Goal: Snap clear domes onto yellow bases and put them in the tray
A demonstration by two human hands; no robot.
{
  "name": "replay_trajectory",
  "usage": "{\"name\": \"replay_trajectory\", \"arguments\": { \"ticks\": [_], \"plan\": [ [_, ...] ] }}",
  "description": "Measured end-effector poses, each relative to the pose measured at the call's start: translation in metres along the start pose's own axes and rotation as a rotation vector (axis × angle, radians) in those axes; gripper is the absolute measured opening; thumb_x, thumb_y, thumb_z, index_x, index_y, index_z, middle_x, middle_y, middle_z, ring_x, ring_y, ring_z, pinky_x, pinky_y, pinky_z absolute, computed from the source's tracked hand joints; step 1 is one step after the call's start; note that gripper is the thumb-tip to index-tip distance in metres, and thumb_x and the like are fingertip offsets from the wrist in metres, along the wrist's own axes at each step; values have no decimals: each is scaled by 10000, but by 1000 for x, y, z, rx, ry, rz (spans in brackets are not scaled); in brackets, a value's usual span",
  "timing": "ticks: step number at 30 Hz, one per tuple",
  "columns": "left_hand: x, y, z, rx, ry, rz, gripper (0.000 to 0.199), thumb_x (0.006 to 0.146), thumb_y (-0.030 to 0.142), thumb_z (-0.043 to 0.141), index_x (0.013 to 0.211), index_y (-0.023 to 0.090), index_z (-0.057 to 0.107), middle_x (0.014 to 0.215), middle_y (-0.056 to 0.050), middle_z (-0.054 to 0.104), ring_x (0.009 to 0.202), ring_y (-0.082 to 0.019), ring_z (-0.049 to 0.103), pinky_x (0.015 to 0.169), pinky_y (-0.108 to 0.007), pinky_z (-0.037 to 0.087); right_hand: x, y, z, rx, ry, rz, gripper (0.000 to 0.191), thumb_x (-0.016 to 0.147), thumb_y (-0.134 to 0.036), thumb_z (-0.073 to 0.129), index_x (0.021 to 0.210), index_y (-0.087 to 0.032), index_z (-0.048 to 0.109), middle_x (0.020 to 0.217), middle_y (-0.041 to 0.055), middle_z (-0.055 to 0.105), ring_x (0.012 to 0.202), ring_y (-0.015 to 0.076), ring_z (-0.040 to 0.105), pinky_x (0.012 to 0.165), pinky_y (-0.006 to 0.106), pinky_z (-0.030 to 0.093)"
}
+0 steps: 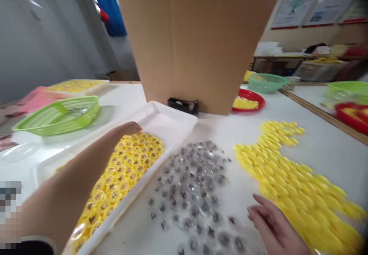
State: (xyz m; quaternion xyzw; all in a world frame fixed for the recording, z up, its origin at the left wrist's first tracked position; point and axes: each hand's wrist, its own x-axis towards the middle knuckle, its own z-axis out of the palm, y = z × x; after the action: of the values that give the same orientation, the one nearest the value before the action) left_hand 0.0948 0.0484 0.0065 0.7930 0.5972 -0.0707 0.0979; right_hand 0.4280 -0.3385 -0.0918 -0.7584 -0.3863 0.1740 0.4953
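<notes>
Head view: left hand [126, 129] at the white tray [172, 119] of yellow caps [120, 174], grip hidden, cannot tell. Right hand [273, 224] empty, grip loosely spread, between clear capsules [189, 193] and loose yellow pieces [290, 178] on the desk [316, 113]. Step looked mid-batch; next move seemed to call for a right-hand pick.

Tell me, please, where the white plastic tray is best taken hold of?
Grip the white plastic tray by its raised right rim and bare far end, coming from the right with the right hand: yellow caps crowd the near half, and the left hand lies across the left rim.
</notes>
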Motion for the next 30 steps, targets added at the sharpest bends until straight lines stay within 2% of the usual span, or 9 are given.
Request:
{"name": "replay_trajectory", "arguments": {
  "ticks": [3,6,8,10,13,16,21,27,30],
  "plan": [
    [-10,7,-12,54,135,7,377,862,344,439,1097,101,605,865,46,670,908,-132,588,850,-281,433,-2,-10,-27,-58,8,-24,313,808,-417,562,1021,-191,605,866,44,671,776,186,647,728,288,520],
    [-23,26,-25,71,264,-25,583,804,485,344,1149,87,595,717,60,653,815,-134,583,821,-333,424,-5,-16,-54,-245,3,-104,176,838,-338,524,872,-195,621,800,38,658,715,173,614,680,293,493],
    [-54,50,-27,28,429,62,638,762,566,317,1170,160,592,722,84,636,729,-77,558,784,-312,415,-10,-20,-67,-390,-106,-149,130,841,-260,505,806,-204,617,759,19,643,701,165,595,664,287,468],
    [-102,83,-18,-73,580,264,594,739,597,353,1132,236,614,761,111,626,668,-25,526,755,-266,411,-16,-22,-74,-505,-267,-179,141,838,-189,485,784,-208,614,755,12,625,725,165,587,679,286,450],
    [-176,139,14,-339,430,569,372,753,510,503,970,270,686,827,83,677,606,-45,552,620,-182,449,-24,-21,-75,-633,-391,-176,176,824,-120,471,862,-208,620,846,32,597,801,173,575,724,292,436],
    [-214,189,53,-508,179,788,261,809,378,516,967,261,687,913,3,701,675,-113,614,629,-235,502,-27,-16,-72,-686,-397,-125,175,794,-91,497,861,-208,607,893,43,565,845,179,554,727,285,417],
    [-213,255,90,-497,-99,817,262,820,259,495,1009,198,666,938,-40,703,742,-156,635,708,-274,499,-30,-9,-73,-620,-363,-117,159,779,-72,504,687,-200,523,786,11,547,731,153,537,654,266,396],
    [-208,331,120,-430,-71,841,288,736,261,580,1008,173,617,940,-48,661,792,-176,625,716,-260,478,-40,-1,-87,-476,-227,-94,135,866,-168,407,772,-220,489,646,-30,538,599,137,541,574,252,435],
    [-213,361,142,-399,-27,784,394,685,347,628,1020,148,572,973,-92,617,833,-228,613,722,-310,479,-41,6,-99,-322,-133,-40,147,884,-231,396,902,-212,541,726,-4,603,576,128,574,576,260,487]
  ]
}}
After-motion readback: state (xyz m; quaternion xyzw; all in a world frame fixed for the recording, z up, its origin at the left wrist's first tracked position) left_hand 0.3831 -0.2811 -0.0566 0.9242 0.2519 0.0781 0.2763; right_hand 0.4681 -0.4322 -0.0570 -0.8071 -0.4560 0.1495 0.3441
